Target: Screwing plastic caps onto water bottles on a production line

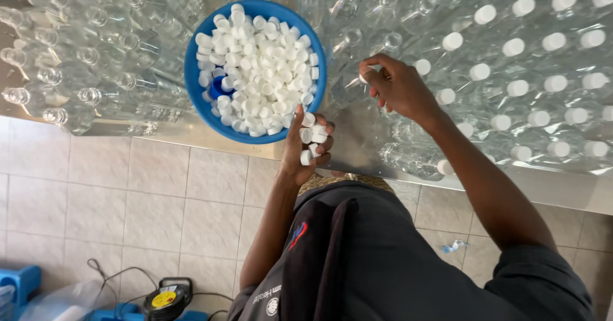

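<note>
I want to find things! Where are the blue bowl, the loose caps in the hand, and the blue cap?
Round blue plastic bowl [191, 78]: head view, left rim.
Small white plastic caps [313, 136]: head view, in left hand.
Lone blue plastic cap [220, 87]: head view, its top.

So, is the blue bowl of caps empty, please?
No, the blue bowl is heaped with white caps, and the left hand holds several.
</note>
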